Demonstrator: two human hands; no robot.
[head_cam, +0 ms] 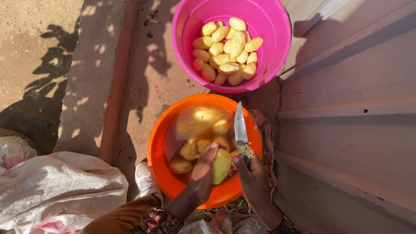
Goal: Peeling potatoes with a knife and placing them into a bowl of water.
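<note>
Two plastic tubs: round pink tub [277, 47] holds peeled yellow potatoes [227, 52]; round orange tub [158, 151] holds potatoes under murky water, hard to count. Our left hand [203, 171] grips a peeled potato [221, 166]; our right hand [253, 175] clasps a steel-bladed knife [240, 130], handle hidden.

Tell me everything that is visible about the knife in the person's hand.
The knife has a narrow, pointed metal blade, grey and shiny, with bits of peel stuck near its base. The handle is hidden inside the right hand, which grips it. The blade points up and away from the person, over the orange basin of murky water and potatoes. It touches nothing else; the peeled potato in the left hand lies just beside it.
</note>
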